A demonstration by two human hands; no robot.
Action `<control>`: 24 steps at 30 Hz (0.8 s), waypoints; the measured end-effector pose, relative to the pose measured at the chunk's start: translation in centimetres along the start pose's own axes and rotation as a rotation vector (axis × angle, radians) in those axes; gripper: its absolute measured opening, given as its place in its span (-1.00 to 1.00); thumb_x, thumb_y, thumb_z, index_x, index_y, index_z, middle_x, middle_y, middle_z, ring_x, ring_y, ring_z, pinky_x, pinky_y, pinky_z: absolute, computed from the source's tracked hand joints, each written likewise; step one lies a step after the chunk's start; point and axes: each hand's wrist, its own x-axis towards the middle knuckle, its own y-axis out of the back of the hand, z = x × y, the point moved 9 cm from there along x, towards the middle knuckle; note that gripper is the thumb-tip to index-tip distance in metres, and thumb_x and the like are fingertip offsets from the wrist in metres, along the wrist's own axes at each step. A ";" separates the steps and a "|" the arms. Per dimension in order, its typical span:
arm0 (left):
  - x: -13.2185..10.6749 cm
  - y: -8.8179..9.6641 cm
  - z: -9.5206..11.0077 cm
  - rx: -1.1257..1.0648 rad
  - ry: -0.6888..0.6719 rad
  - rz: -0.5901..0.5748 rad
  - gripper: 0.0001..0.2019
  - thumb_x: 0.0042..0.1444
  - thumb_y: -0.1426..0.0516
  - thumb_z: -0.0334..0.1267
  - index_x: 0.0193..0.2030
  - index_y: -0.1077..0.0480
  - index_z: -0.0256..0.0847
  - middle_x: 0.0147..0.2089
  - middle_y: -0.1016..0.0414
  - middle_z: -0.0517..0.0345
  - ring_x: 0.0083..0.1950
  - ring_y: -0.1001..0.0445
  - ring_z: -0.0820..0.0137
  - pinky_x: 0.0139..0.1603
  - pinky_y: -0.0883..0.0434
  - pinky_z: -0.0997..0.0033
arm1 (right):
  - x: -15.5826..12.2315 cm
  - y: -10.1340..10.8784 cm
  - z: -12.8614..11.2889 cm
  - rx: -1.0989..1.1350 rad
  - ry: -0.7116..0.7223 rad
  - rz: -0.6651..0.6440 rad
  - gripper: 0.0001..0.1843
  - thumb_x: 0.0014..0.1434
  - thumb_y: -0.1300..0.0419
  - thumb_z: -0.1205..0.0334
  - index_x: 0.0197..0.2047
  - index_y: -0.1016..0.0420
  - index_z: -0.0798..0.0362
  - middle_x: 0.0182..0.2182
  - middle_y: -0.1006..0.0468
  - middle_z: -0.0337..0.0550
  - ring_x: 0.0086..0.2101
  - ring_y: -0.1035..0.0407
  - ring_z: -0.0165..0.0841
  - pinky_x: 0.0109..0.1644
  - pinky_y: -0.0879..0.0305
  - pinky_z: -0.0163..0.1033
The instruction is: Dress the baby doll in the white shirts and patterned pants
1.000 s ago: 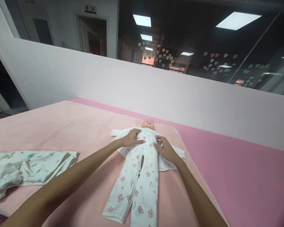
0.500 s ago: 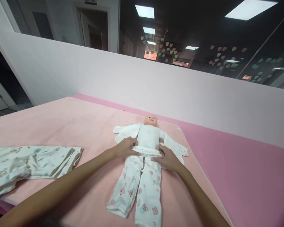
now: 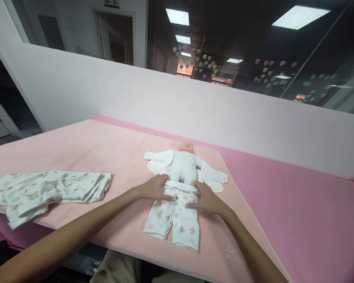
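A baby doll lies on its back, its white cloth body bare at the front down to the crotch. A white baby jacket is spread open at both its sides. White baby pants with small pink animal prints cover the legs, the waistband lying just below the crotch. My left hand grips the left edge of the waistband, fingers at the rim and thumb over the front. At the opposite edge, my right hand has the waistband in the same kind of hold. Some fingertips are hidden by the cloth.
Folded white printed baby clothes lie on the left, partly over the table's front edge. A peach mat covers much of the pink table. Behind it stands a low white wall with glass above.
The waistband has come down from the doll's belly to below the crotch, with both hands at it. The view has shifted back, showing the table's front edge and my legs.
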 end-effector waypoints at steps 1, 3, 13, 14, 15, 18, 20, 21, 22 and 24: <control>-0.6 -0.1 0.2 -0.007 0.009 -0.021 -0.42 0.00 -0.30 0.29 -0.08 -0.37 -0.14 -0.06 -0.51 0.04 -0.04 -0.46 0.13 -0.12 -0.35 0.27 | -0.3 -0.2 -0.1 -0.004 -0.005 -0.021 -0.38 0.01 -0.43 -0.30 -0.08 -0.38 -0.07 -0.11 -0.46 -0.13 -0.09 -0.31 -0.14 -0.10 -0.27 -0.14; -1.7 -0.2 0.5 -0.017 0.029 -0.054 -0.27 -0.15 -0.37 0.32 0.00 -0.35 -0.13 0.00 -0.49 0.02 0.00 -0.45 0.09 -0.11 -0.37 0.27 | -0.8 -0.5 -0.3 -0.036 -0.027 -0.038 -0.23 -0.19 -0.54 -0.28 -0.04 -0.37 -0.07 -0.05 -0.45 -0.11 -0.07 -0.31 -0.12 -0.11 -0.27 -0.15; -5.5 -0.8 3.5 0.171 -0.077 0.015 -0.34 -0.09 -0.34 0.34 -0.08 -0.35 -0.14 -0.05 -0.51 0.01 -0.01 -0.45 0.05 -0.08 -0.33 0.19 | -3.8 -1.8 -4.0 -0.209 0.118 -0.029 -0.35 -0.10 -0.51 -0.26 -0.14 -0.40 -0.05 -0.10 -0.51 -0.13 -0.11 -0.34 -0.13 -0.08 -0.22 -0.15; -6.0 -0.9 3.7 0.194 -0.074 0.024 -0.31 -0.12 -0.34 0.35 -0.08 -0.35 -0.15 -0.04 -0.51 -0.01 -0.02 -0.45 0.04 -0.10 -0.33 0.18 | -4.2 -1.9 -4.1 -0.210 0.115 -0.023 -0.32 -0.14 -0.53 -0.27 -0.14 -0.40 -0.05 -0.11 -0.51 -0.13 -0.13 -0.34 -0.14 -0.11 -0.22 -0.17; -6.5 -1.0 3.8 0.214 -0.069 0.034 -0.31 -0.13 -0.34 0.36 -0.09 -0.35 -0.15 -0.05 -0.51 -0.02 -0.04 -0.46 0.04 -0.11 -0.33 0.18 | -4.6 -2.0 -4.1 -0.211 0.113 -0.016 -0.32 -0.17 -0.54 -0.27 -0.16 -0.40 -0.04 -0.13 -0.52 -0.14 -0.16 -0.35 -0.15 -0.15 -0.21 -0.19; -7.8 -1.5 4.4 0.262 -0.088 0.067 -0.39 -0.02 -0.31 0.34 -0.11 -0.39 -0.16 -0.07 -0.54 -0.04 -0.03 -0.48 0.03 -0.07 -0.33 0.15 | -5.5 -2.7 -4.3 -0.229 0.112 0.007 -0.43 -0.11 -0.52 -0.22 -0.28 -0.41 -0.02 -0.26 -0.53 -0.18 -0.27 -0.35 -0.22 -0.24 -0.14 -0.23; -8.8 -1.7 5.0 0.296 -0.117 0.094 -0.48 0.11 -0.26 0.28 -0.08 -0.42 -0.15 -0.06 -0.57 -0.04 0.00 -0.50 0.03 -0.02 -0.32 0.14 | -6.3 -3.4 -4.9 -0.255 0.161 0.025 -0.56 0.03 -0.46 -0.14 -0.36 -0.41 0.00 -0.32 -0.54 -0.20 -0.32 -0.34 -0.26 -0.25 -0.08 -0.24; -9.4 -1.8 5.3 0.321 -0.132 0.105 -0.52 0.16 -0.24 0.24 -0.05 -0.43 -0.14 -0.05 -0.58 -0.04 0.02 -0.50 0.03 0.00 -0.31 0.13 | -6.9 -3.9 -5.4 -0.278 0.200 0.042 -0.62 0.08 -0.42 -0.08 -0.38 -0.41 0.01 -0.34 -0.54 -0.20 -0.32 -0.34 -0.27 -0.24 -0.07 -0.23; -10.0 -2.0 5.6 0.352 -0.146 0.115 -0.56 0.21 -0.22 0.19 -0.04 -0.44 -0.15 -0.05 -0.58 -0.06 0.03 -0.50 0.03 0.01 -0.31 0.13 | -7.6 -4.2 -6.0 -0.307 0.242 0.070 -0.67 0.13 -0.39 -0.02 -0.39 -0.41 0.01 -0.35 -0.55 -0.19 -0.31 -0.34 -0.26 -0.23 -0.05 -0.22; -11.3 -2.2 6.5 0.419 -0.170 0.139 -0.62 0.26 -0.20 0.12 -0.05 -0.45 -0.17 -0.05 -0.58 -0.10 0.04 -0.50 0.04 0.00 -0.30 0.13 | -9.4 -4.8 -7.0 -0.382 0.306 0.167 -0.75 0.21 -0.33 0.05 -0.37 -0.45 0.01 -0.33 -0.57 -0.15 -0.28 -0.35 -0.23 -0.18 -0.03 -0.19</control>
